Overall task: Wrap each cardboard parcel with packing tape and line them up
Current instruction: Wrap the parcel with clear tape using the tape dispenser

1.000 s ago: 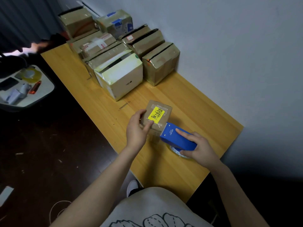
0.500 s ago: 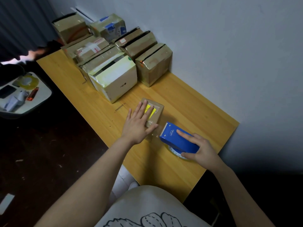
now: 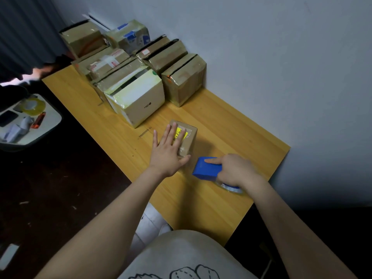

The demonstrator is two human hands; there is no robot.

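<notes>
Far left: a side table [image 3: 50, 129] stood off the desk, carrying a yellowish tape roll [image 3: 33, 106], a dark phone [image 3: 8, 118], and a small orange item [image 3: 38, 120] too blurred to identify.

Desk [image 3: 201, 198]: light wood, long side against the wall. At its far end, a cluster of taped boxes packed touching one another. Nearest of these was a white-topped box [image 3: 138, 97]; just right of it, against the wall, a brown box [image 3: 184, 79].

Centre: the parcel [image 3: 188, 140], small and brown, lay flat on the desk, near the white-topped box but apart from it. Yellow label [image 3: 180, 133] on its top face, partly covered by fingers.

Left hand [image 3: 167, 152]: palm down, fingers straight and spread, pressed flat on the parcel top; thumb lay at the parcel's near end. No grip, only pressure.

Right of the parcel, close but not touching: blue dispenser [image 3: 206, 169], nose toward the parcel, its clear roll [image 3: 231, 188] showing below the wrist.

Right hand [image 3: 235, 170]: wrapped round the dispenser, index finger laid straight along its top. Whether tape ran between dispenser and parcel could not be told.
</notes>
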